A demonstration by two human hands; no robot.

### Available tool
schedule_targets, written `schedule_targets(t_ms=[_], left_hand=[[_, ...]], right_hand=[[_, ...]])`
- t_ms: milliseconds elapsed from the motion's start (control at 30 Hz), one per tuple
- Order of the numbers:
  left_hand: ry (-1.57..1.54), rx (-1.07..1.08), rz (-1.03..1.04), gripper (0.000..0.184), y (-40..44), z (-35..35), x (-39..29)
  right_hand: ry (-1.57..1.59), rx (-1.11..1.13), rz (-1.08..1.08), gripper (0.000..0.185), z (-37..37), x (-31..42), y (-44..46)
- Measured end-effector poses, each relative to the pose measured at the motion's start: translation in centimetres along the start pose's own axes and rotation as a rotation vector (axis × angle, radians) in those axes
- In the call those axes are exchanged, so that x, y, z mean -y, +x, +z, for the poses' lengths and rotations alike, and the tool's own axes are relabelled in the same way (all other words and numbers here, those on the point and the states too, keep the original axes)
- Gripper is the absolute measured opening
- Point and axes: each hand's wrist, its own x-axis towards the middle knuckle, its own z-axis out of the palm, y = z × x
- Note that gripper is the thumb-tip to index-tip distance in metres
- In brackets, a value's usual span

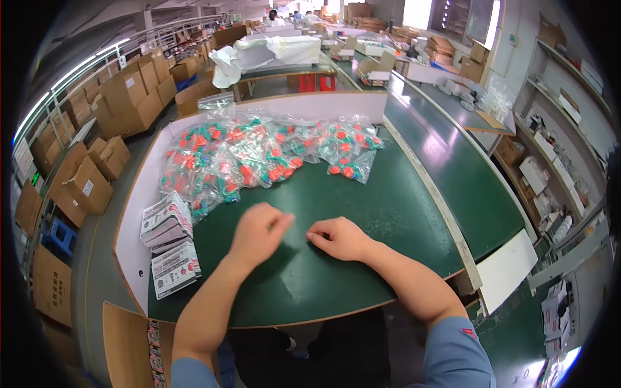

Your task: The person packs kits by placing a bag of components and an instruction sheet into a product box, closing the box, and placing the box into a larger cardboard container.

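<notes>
Over the green tabletop (362,284), my left hand (259,231) is closed, thumb against curled fingers, slightly blurred, with nothing visible in it. My right hand (339,238) rests near the table's middle, its fingers curled in; whether they hold anything is hidden. A gap separates the two hands. Beyond them lies a heap of clear plastic bags (226,158) with red, green and blue pieces inside. At the left edge, beside my left forearm, are stacks of printed leaflets (174,268).
A low white wall (310,107) borders the table's far side. To the right runs a green conveyor belt (453,161), with shelves (556,149) beyond. Cardboard boxes (132,90) stand at left, and an open carton (123,343) is below the table's front left corner.
</notes>
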Motion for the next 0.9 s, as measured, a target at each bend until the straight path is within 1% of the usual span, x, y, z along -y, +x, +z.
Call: schedule_targets(t_ms=[33,100,133,167,233,300,400,467,600,733,833,900], left_hand=[[-0.084,-0.125,-0.046,0.015,0.9,-1.4,-2.3],[-0.173,-0.247,0.100,0.004,2.4,-4.5,-6.9],[-0.193,-0.284,0.285,0.006,3.1,-5.9,-8.9],[-0.275,-0.307,0.368,0.020,3.5,-7.3,-10.6],[-0.395,-0.328,0.522,0.020,3.6,-9.1,-12.4],[-0.500,-0.329,0.605,0.020,3.4,-10.1,-13.2],[-0.587,-0.331,0.640,0.020,2.2,-10.6,-13.3],[-0.630,-0.339,0.629,0.020,1.4,-10.4,-12.7],[-0.653,-0.345,0.608,0.020,0.5,-11.0,-11.7],[-0.661,-0.348,0.608,0.020,0.2,-11.9,-10.5],[-0.660,-0.365,0.607,0.020,0.2,-12.9,-9.0],[-0.654,-0.359,0.609,0.020,0.4,-13.3,-8.0]], right_hand=[[0.011,-0.005,0.024,0.020,0.1,0.0,-0.1],[0.002,-0.035,-0.036,0.021,0.0,0.0,-0.1],[-0.005,-0.067,-0.064,0.021,0.0,-0.4,0.0],[-0.004,-0.087,-0.087,0.022,0.1,-0.7,0.0],[0.015,-0.103,-0.114,0.021,0.2,-1.1,0.1],[0.006,-0.093,-0.125,0.021,0.0,-1.3,0.0],[0.111,-0.087,-0.082,0.020,0.2,-1.6,0.2],[0.059,-0.092,-0.082,0.018,0.1,-1.5,-0.1],[0.061,-0.006,0.014,0.021,-0.6,-0.8,0.2],[0.070,-0.012,0.023,0.020,-0.6,-0.4,0.2],[0.083,-0.040,-0.065,0.016,-0.5,-0.9,0.1],[0.086,-0.035,-0.082,0.016,-0.3,-1.2,0.1]])
